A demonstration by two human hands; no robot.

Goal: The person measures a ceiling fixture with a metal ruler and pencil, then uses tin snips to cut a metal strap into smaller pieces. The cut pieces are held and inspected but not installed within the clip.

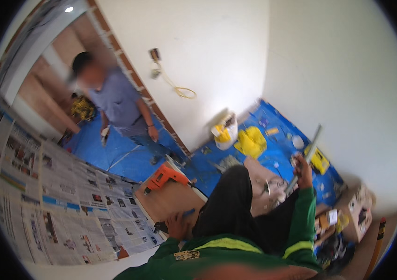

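White plain walls and crinkled blue plastic sheeting spread beyond the orange-and-black power drill in the head view; printed newspaper sheets cover the surface left of it. Beyond the drill stands a co-worker in a greyish-blue shirt. Well right of the drill, the right hand is curled round a long, slim grey bar; steady handling, I judge, needs a firm grip and its ends kept off the walls. Nearer than the drill, the left hand lies by the flat brown board, fingers slightly spread; whether it pinches anything, I cannot tell.

Grey strip in right fingers
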